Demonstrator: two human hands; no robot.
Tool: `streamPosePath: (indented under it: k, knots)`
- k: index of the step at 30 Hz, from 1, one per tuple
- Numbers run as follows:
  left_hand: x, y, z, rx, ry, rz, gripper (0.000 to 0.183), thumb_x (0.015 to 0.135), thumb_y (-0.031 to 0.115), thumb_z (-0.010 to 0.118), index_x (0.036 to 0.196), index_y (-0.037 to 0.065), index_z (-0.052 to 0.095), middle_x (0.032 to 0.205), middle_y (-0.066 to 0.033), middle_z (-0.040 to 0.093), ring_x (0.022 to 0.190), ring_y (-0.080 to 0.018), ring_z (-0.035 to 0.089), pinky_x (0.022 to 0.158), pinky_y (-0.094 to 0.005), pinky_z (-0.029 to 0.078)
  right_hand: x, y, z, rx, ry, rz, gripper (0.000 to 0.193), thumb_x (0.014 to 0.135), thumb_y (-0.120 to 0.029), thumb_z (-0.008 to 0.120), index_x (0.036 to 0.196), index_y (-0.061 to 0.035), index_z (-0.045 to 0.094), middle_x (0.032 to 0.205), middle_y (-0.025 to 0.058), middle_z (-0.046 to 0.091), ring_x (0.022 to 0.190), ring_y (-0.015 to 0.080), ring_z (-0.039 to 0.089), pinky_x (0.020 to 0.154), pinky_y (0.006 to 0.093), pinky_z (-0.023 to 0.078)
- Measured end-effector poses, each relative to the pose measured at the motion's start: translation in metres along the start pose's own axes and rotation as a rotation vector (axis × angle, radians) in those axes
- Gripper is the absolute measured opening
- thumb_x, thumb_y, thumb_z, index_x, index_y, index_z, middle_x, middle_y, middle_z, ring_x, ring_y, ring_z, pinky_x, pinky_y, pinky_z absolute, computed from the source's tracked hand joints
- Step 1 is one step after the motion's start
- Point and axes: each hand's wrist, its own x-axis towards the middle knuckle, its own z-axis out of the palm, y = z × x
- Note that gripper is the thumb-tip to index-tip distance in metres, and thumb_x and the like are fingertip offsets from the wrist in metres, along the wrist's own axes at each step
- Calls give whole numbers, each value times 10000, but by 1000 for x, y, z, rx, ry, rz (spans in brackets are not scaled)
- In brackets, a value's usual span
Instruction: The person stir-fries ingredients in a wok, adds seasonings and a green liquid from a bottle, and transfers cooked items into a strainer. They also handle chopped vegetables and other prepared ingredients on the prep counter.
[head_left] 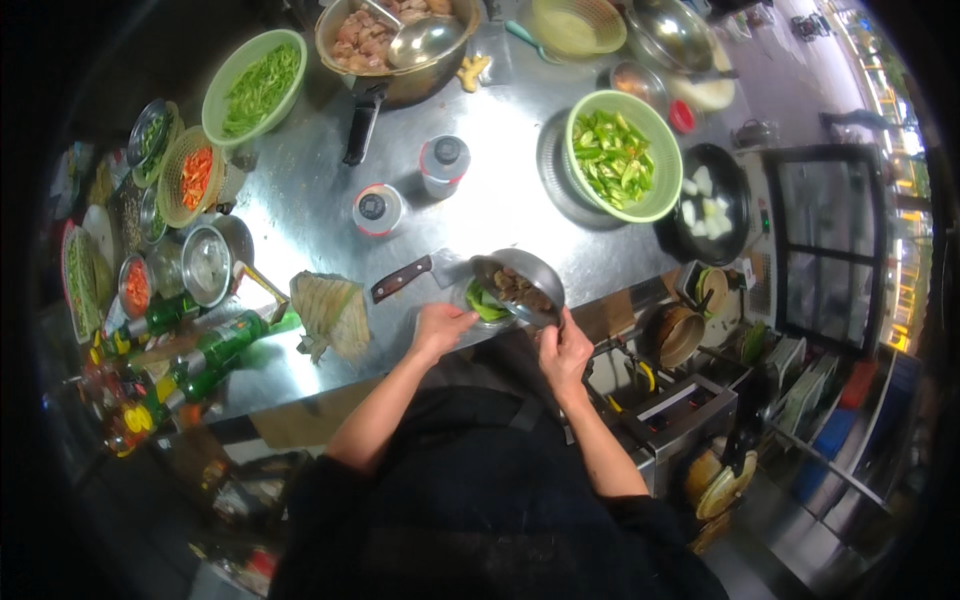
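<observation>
My right hand grips the near rim of a round metal bowl holding brown pieces that look like cooked meat. This bowl is tilted and overlaps a smaller bowl of green vegetable pieces below it, hiding much of it. At the smaller bowl's left side, my left hand has its fingers closed near the rim; their exact hold is partly hidden. Just beyond lies a cleaver with a dark wooden handle, its blade partly behind the metal bowl. A folded pale cloth or leaf wrap rests left of my hands.
Two capped bottles stand mid-table. A green basket of cut peppers is at right, beside a black pan. A pot of raw meat stands far back. Green bottles crowd the left; a stove sits lower right.
</observation>
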Motion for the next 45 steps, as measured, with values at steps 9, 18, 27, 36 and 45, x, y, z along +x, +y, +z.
streamPosePath:
  k: [9,18,27,36,45]
  knots:
    - [13,15,12,-34,25,28,216,804,155,639,695,-27,595,514,-48,494,408,-114,439,371,-283,325,2,8,20,-135,123,-361,377,728,91,558,1105,103,556,550,145,483,456,288,503,458,350,423]
    - [20,5,14,-79,38,39,170,792,130,636,739,-27,603,578,-40,533,460,-108,483,391,-269,358,10,18,8,-148,156,-347,406,722,93,547,1128,93,550,587,154,503,495,298,529,489,355,441]
    - [14,9,15,-89,92,39,121,771,107,630,749,-10,606,603,-33,544,474,-104,492,401,-257,372,12,22,-2,-32,102,-233,360,741,63,525,1097,82,579,604,171,522,501,294,542,502,347,446]
    - [18,5,14,-46,128,50,98,767,89,609,713,11,588,579,-37,532,467,-108,490,389,-258,359,28,53,-20,582,11,586,225,880,-80,448,786,91,559,648,151,617,527,204,626,482,282,521]
    - [-19,16,8,-284,105,155,67,776,79,610,755,17,594,573,-33,528,451,-94,467,387,-233,336,48,109,-1,1079,-91,1079,221,890,-110,506,864,109,522,779,182,600,601,229,618,539,309,556]
